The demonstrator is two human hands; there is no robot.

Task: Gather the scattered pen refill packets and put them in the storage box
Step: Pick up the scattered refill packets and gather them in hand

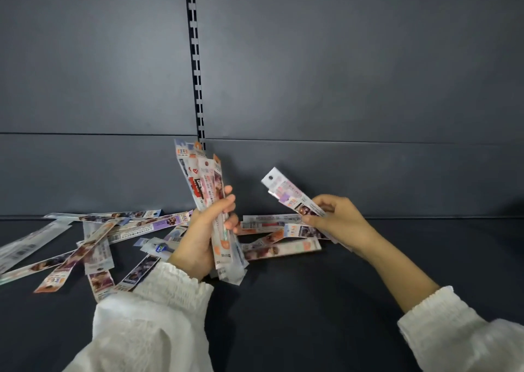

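Observation:
My left hand (pixel 202 235) grips an upright bundle of several long, narrow pen refill packets (pixel 204 184), their lower ends resting on the dark shelf. My right hand (pixel 338 220) pinches one or two more packets (pixel 289 191), tilted up to the left and held apart from the bundle. Several loose packets (pixel 96 238) lie scattered flat on the shelf to the left, and a few more packets (pixel 279 242) lie between my hands. No storage box is in view.
The dark shelf surface (pixel 312 300) runs under everything. A dark grey back panel (pixel 340 88) rises behind, with a slotted vertical rail (pixel 195 60) down its middle. White sleeves cover both forearms.

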